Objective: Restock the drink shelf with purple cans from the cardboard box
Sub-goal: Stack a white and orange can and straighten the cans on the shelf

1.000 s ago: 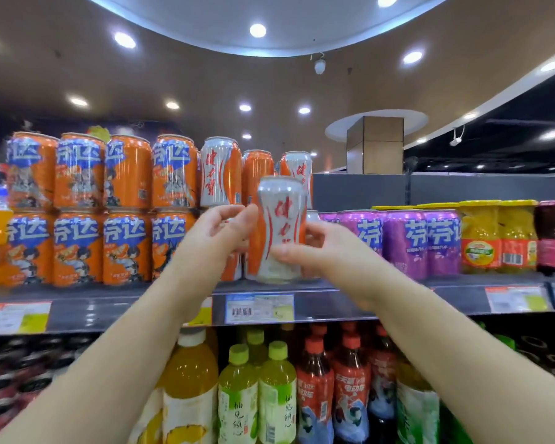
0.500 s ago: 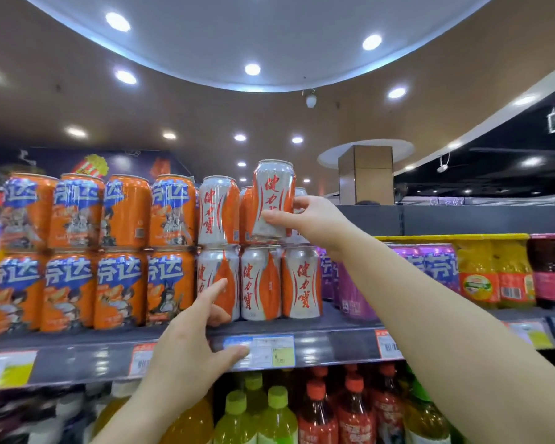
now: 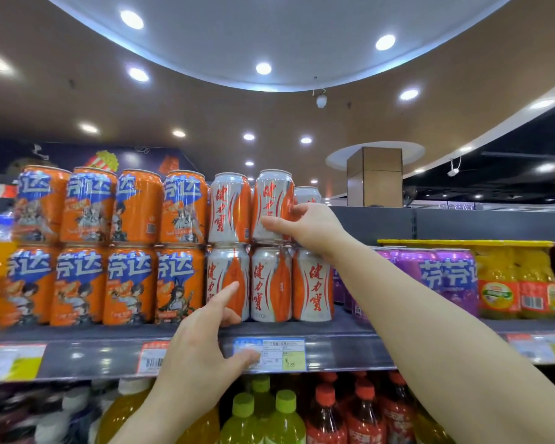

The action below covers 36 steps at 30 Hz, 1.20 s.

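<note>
My right hand (image 3: 305, 224) grips a silver-and-orange can (image 3: 271, 200) that stands in the upper row, on top of the lower silver cans (image 3: 271, 283). My left hand (image 3: 202, 341) reaches to the shelf edge with fingers extended; its index fingertip touches the leftmost lower silver can (image 3: 228, 270) and its thumb lies over a price tag (image 3: 279, 352). Purple cans (image 3: 442, 274) stand in one row to the right of the silver cans, partly hidden by my right forearm. The cardboard box is out of view.
Orange cans (image 3: 109, 245) fill two stacked rows on the left of the grey shelf (image 3: 350, 354). Yellow jars (image 3: 513, 283) stand right of the purple cans. Bottles of green, red and yellow drinks (image 3: 282, 418) fill the shelf below.
My right hand has set the silver can down onto the upper row and still holds it. My left hand rose to touch the lower silver can.
</note>
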Available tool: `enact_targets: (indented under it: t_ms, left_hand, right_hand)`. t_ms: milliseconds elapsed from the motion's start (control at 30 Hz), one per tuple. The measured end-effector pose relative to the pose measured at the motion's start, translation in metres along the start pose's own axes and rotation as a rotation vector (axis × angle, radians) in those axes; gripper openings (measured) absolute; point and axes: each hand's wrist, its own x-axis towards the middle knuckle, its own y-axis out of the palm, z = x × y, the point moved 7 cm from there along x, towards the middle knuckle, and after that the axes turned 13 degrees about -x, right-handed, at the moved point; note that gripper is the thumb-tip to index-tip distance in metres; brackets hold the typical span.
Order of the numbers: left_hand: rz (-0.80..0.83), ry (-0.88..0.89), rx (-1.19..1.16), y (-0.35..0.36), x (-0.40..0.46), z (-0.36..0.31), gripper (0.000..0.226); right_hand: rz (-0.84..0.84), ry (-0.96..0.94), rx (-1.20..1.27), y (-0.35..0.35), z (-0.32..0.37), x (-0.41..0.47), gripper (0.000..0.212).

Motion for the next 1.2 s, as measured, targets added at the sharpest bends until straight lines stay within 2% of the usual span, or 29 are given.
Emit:
enact_targets:
  t_ms: [133, 233, 300, 433, 533, 633, 767, 900, 1000, 1100, 1200]
  left_hand:
    - [0.001, 0.004, 0.000, 0.000, 0.000, 0.002, 0.102]
    - [-0.003, 0.016, 0.004, -0.001, 0.000, 0.003, 0.102]
    - [-0.005, 0.024, 0.008, -0.001, -0.001, 0.003, 0.102]
    - [-0.010, 0.037, 0.010, -0.001, -0.001, 0.003, 0.102]
    - [-0.013, 0.040, 0.014, -0.001, -0.002, 0.003, 0.102]
    - [-0.019, 0.055, 0.022, -0.002, -0.002, 0.003, 0.102]
    - [-0.044, 0.063, 0.038, -0.005, -0.002, 0.006, 0.104]
    - [-0.071, 0.076, 0.019, -0.005, -0.002, 0.000, 0.102]
    - [-0.092, 0.114, 0.005, -0.003, -0.002, -0.003, 0.100]
    - [-0.090, 0.131, 0.007, 0.000, -0.003, 0.002, 0.097]
    - [-0.158, 0.192, 0.042, 0.004, -0.003, -0.004, 0.077]
  right_hand:
    - [0.009, 0.009, -0.039, 0.003, 0.000, -0.001, 0.069]
    - [-0.004, -0.003, -0.058, 0.002, -0.001, -0.003, 0.096]
    - [0.007, -0.009, -0.070, 0.003, -0.001, -0.003, 0.100]
    - [0.050, 0.007, -0.079, 0.006, -0.001, -0.005, 0.079]
    - [0.015, 0.005, -0.125, 0.003, 0.000, -0.011, 0.083]
    - [-0.191, -0.022, -0.071, -0.030, -0.002, -0.029, 0.070]
    - [-0.514, -0.039, 0.169, -0.091, -0.032, -0.086, 0.032]
    - [-0.591, 0.041, 0.220, -0.110, -0.093, -0.144, 0.002]
    - [-0.606, 0.130, 0.234, -0.108, -0.136, -0.176, 0.005]
    - [-0.603, 0.197, 0.146, -0.101, -0.163, -0.202, 0.006]
    - [-0.583, 0.225, 0.071, -0.093, -0.177, -0.220, 0.003]
